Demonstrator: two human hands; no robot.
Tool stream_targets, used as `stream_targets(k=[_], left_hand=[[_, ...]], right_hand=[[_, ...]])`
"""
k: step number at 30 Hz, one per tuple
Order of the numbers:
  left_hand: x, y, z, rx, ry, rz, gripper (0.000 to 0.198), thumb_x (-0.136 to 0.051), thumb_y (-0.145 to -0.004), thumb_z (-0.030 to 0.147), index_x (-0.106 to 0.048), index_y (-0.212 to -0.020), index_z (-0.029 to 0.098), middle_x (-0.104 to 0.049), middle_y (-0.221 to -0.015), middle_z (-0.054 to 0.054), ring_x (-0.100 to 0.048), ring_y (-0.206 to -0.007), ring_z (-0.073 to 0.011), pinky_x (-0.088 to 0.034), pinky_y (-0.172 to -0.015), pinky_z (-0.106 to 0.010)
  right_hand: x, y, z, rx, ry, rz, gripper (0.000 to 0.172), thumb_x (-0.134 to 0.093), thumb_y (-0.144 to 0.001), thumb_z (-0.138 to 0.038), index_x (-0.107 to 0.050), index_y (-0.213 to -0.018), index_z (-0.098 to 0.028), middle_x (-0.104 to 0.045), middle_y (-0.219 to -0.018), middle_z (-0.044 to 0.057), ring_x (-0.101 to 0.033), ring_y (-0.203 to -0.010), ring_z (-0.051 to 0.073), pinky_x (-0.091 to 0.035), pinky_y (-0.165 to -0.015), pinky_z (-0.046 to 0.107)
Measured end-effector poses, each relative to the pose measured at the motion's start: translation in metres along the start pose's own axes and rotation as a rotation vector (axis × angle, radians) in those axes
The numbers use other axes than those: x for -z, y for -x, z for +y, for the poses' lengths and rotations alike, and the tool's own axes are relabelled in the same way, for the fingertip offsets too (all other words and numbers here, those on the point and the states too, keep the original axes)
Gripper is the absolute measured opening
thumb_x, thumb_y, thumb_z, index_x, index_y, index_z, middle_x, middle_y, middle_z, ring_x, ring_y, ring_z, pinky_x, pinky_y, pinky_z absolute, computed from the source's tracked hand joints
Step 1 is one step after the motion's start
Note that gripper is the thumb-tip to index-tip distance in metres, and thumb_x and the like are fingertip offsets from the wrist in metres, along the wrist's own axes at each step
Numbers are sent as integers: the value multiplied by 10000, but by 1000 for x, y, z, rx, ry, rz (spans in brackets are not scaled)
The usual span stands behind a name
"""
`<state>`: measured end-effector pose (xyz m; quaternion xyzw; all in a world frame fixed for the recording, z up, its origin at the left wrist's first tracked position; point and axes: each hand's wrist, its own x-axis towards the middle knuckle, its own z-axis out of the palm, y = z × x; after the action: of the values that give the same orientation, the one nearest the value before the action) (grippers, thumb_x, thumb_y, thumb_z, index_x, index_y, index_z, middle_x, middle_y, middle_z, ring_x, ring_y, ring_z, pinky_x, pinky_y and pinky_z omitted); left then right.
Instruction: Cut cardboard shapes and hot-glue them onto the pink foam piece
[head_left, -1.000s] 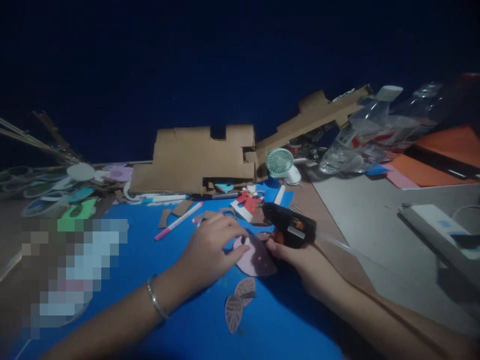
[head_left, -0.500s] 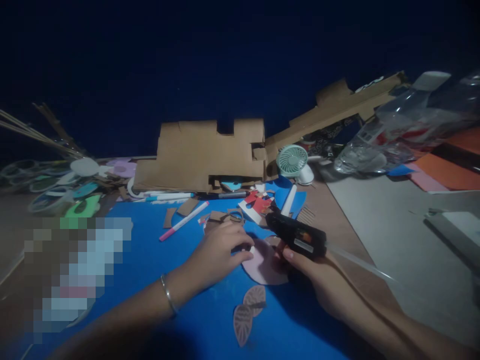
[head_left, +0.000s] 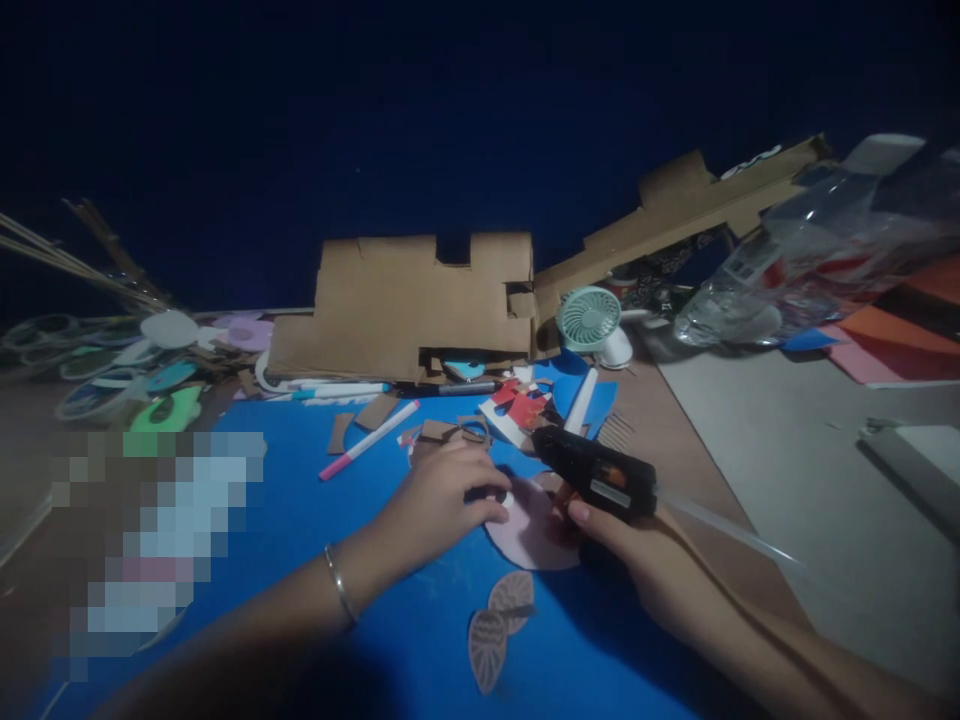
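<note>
My right hand (head_left: pixel 619 540) grips a black hot glue gun (head_left: pixel 616 480) with a clear glue stick out of its back. The gun's nozzle points left, above a round pale pink paper piece (head_left: pixel 525 540) on the blue mat. My left hand (head_left: pixel 454 490), a bangle at its wrist, rests at the left edge of this pink piece. Its bent finger and thumb close about a small white paper disc (head_left: pixel 508 499). Two patterned leaf-shaped paper cutouts (head_left: pixel 487 645) lie overlapping just below. The right hand's fingers are partly hidden behind the gun.
A notched cardboard piece (head_left: pixel 405 310) stands behind the blue mat (head_left: pixel 300 560). A pink-capped marker (head_left: pixel 371 440), cardboard scraps and red-white paper (head_left: pixel 517 405) lie in front. A mint fan (head_left: pixel 590 318) and plastic bottles (head_left: pixel 780 270) are to the right; tape rolls (head_left: pixel 101 395) are left.
The white disc shows more fully between my left finger and thumb. Both hands and the glue gun hold nearly the same place; the whole view has shifted slightly.
</note>
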<state>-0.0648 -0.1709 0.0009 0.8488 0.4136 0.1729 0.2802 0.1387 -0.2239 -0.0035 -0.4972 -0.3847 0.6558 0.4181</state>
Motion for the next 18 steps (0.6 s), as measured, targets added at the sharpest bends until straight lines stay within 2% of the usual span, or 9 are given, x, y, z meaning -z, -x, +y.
stream_targets(k=[6, 8, 10, 12, 15, 18], left_hand=[[0, 0, -2, -20, 3, 2, 205, -696, -704, 253, -682, -905, 210, -660, -834, -13, -570, -826, -169, -475, -707, -327], [4, 3, -2, -43, -16, 51, 226, -665, -734, 257, -665, -955, 208, -652, -861, -27, -569, -835, -172, -476, -703, -325], [10, 6, -2, -129, -88, 127, 198, -589, -790, 227, -653, -975, 195, -641, -860, -45, -560, -823, -176, -462, -699, -333], [15, 10, -2, -282, -227, 155, 206, -519, -812, 173, -652, -970, 180, -634, -815, -54, -539, -787, -183, -432, -690, -347], [16, 15, -3, -464, -410, 96, 268, -507, -778, 137, -637, -1010, 163, -624, -738, -51, -498, -737, -194, -384, -648, -352], [12, 16, -4, -486, -470, 61, 290, -504, -765, 135, -624, -1028, 154, -606, -702, -44, -479, -731, -202, -347, -615, -345]], right_hand=[[1, 1, 1, -8, -3, 5, 214, -643, -737, -356, -610, -791, -152, -622, -717, 23, -560, -702, 178, -430, -673, 294], [2, 1, 2, -2, -10, -1, 200, -635, -750, -347, -614, -795, -154, -627, -726, 25, -563, -711, 179, -435, -684, 296], [2, 1, 3, 1, -24, 4, 189, -633, -756, -341, -617, -802, -158, -635, -739, 28, -567, -723, 181, -439, -698, 300], [2, 0, 3, -4, -25, 16, 191, -640, -752, -339, -625, -804, -156, -641, -749, 34, -568, -732, 185, -438, -711, 305], [0, 0, 2, -29, -35, 22, 223, -661, -730, -351, -635, -807, -143, -637, -747, 38, -562, -729, 186, -436, -704, 308], [0, 0, 1, -35, -59, 18, 234, -672, -720, -354, -635, -825, -148, -630, -744, 26, -556, -722, 179, -434, -696, 302]])
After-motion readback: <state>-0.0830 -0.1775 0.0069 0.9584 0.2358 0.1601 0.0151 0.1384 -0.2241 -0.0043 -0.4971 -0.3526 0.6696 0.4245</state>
